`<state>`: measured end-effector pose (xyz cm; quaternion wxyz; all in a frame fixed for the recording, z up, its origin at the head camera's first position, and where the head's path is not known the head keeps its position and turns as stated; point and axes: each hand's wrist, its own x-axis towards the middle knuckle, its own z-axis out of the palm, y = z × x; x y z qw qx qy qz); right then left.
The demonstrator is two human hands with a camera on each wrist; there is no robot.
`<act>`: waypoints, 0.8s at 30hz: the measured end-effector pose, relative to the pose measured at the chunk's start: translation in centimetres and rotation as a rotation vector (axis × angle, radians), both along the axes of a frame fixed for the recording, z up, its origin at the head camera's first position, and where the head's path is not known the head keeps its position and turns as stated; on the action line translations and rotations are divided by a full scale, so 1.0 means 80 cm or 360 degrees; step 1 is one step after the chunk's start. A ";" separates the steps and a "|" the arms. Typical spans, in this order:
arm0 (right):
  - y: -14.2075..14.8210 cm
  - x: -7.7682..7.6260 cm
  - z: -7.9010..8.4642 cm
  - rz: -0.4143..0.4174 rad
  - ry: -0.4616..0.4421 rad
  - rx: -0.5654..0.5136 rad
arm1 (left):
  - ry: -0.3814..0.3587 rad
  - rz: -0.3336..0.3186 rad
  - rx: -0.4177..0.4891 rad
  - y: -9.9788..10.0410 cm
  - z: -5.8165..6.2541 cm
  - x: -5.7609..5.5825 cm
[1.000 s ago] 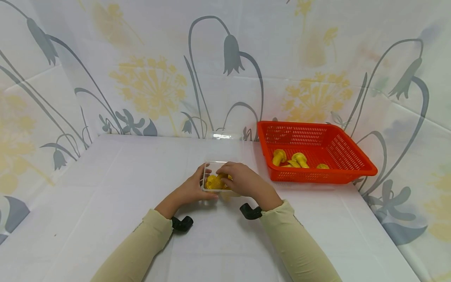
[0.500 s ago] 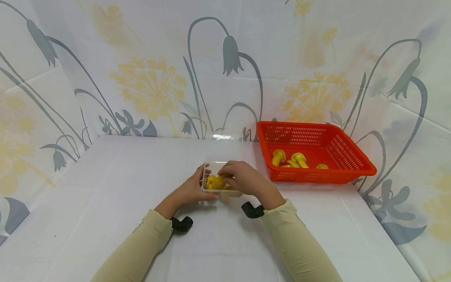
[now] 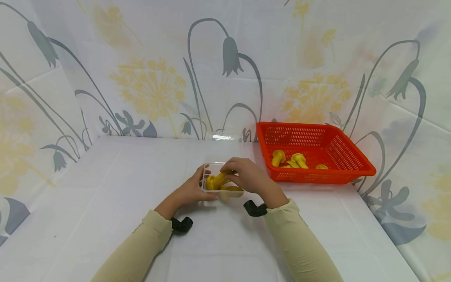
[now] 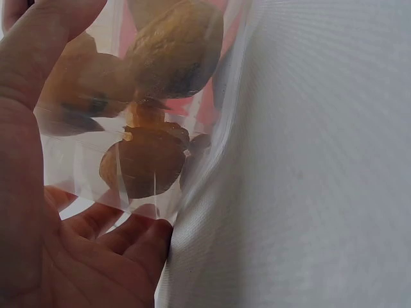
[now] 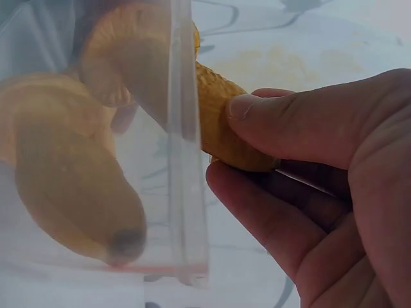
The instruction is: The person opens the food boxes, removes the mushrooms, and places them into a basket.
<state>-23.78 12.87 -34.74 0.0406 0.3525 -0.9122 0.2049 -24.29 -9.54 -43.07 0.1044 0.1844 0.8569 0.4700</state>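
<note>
A clear plastic box [image 3: 203,190] rests at the middle of the table with yellow mushrooms inside. My left hand [image 3: 190,190] grips its left side, thumb along the near wall and fingers round the far side. In the left wrist view several mushrooms [image 4: 144,160] show through the box wall. Between thumb and fingers, my right hand [image 3: 248,178] pinches the stem of a yellow mushroom [image 3: 215,181]. That mushroom's cap end tilts down left into the box. Another mushroom [image 5: 83,186] lies below it, seen through the wall in the right wrist view.
A red perforated plastic basket [image 3: 320,176] stands at the back right, with several yellow mushrooms [image 3: 298,159] in it. Behind the box its clear lid [image 3: 225,147] stands up. A floral cloth [image 3: 151,86] hangs behind the white table [image 3: 123,176].
My right hand has shifted slightly up and right, raising the stem of the pinched mushroom; more of this mushroom and one lying below now shows. My left hand stays on the box.
</note>
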 end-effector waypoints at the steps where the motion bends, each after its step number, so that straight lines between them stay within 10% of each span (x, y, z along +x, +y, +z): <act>1: 0.001 0.000 0.001 0.0005 0.0000 -0.0011 | 0.0000 0.0000 -0.0001 0.000 0.000 0.000; 24: 0.026 -0.002 0.021 -0.0084 -0.0049 -0.0226 | -0.0009 0.0010 -0.0022 0.001 0.000 0.000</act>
